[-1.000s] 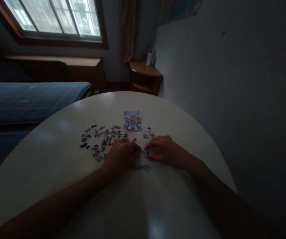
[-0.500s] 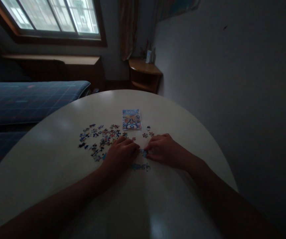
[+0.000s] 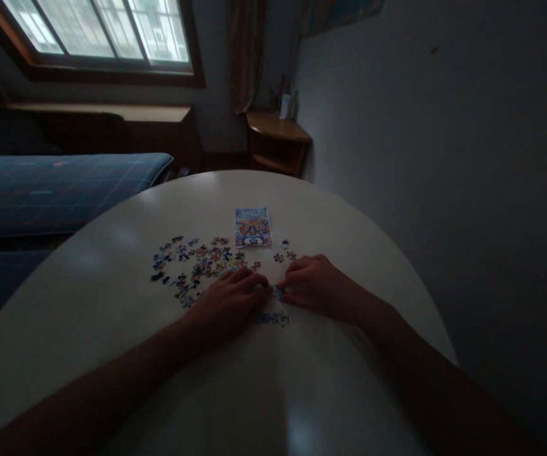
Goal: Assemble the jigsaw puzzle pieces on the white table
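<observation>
My right hand [image 3: 308, 282] is closed, its fingertips pinching a small light-blue jigsaw puzzle piece [image 3: 277, 292] just over the table. Close against it from the left, my left hand [image 3: 239, 294] has its fingers bent and pressed together at the same spot; its fingertips seem to be on the puzzle pieces there, though the hand covers most of them. A short strip of joined puzzle pieces [image 3: 274, 318] lies just below the hands, partly hidden by the left one. Many loose puzzle pieces [image 3: 201, 259] are scattered beyond and to the left of my left hand.
A picture card [image 3: 253, 228] lies behind the pieces on the round white table [image 3: 340, 386]. A few loose pieces [image 3: 279, 258] sit beyond my right hand. A plaid mattress [image 3: 64, 190] is at the left, a wall [image 3: 435, 158] at the right, and a corner shelf [image 3: 277, 126] behind.
My left hand has shifted slightly right and down, covering more of the joined strip. Its fingertips are nearer to those of my right hand, which has barely moved.
</observation>
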Tool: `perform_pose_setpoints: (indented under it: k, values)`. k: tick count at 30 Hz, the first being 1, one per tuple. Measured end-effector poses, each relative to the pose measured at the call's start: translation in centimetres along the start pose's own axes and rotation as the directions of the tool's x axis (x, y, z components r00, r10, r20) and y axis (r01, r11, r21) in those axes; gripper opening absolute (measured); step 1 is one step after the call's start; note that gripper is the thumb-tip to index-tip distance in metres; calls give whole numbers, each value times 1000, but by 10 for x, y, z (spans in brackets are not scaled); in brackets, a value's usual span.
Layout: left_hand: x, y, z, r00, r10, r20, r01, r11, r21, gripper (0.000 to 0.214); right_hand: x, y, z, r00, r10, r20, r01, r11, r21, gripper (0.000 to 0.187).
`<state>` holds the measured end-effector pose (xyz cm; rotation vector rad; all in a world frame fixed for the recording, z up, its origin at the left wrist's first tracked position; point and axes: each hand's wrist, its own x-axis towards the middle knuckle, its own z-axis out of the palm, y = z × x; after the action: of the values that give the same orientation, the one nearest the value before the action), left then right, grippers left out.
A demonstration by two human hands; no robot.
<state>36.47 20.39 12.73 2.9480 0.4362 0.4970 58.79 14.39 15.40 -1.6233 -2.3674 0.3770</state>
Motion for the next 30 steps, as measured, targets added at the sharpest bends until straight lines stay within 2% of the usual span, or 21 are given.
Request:
perform_pose_setpoints:
  k: [4,7,12,14,20,24,27,30]
  values:
    - [1,-4,-5,997,49,62,-48,999,-13,23,-2,0,-1,996,-85,-13,85,995,-44,14]
    - [-1,-6,-4,997,51,66,-51,999,-3,24,-2,-2,-1,992,-128,-10,126,986,-108,14]
    - [-8,-17,-1,988,-56,-142,54,998,-12,20,-2,-2,-1,991,-135,-6,133,983,-124,14]
    - [-11,-23,-1,981,-76,-179,72,997,-31,17,-2,-1,-1,990,-138,-3,137,985,-103,14]
    - [-14,-32,-1,995,-67,-74,63,996,-65,16,-1,1,-2,992,-126,0,126,992,-17,14]
    - [-13,-32,0,993,-67,-99,60,995,-78,18,-4,12,-8,995,-77,-70,79,997,26,18]
    - [-11,-30,1,992,-2,-126,-10,995,-95,19,-7,26,-14,988,6,-155,-3,1000,21,8]
    - [-10,-28,2,992,77,-102,-87,991,-105,21,-7,34,-17,981,75,-177,-69,997,42,6]
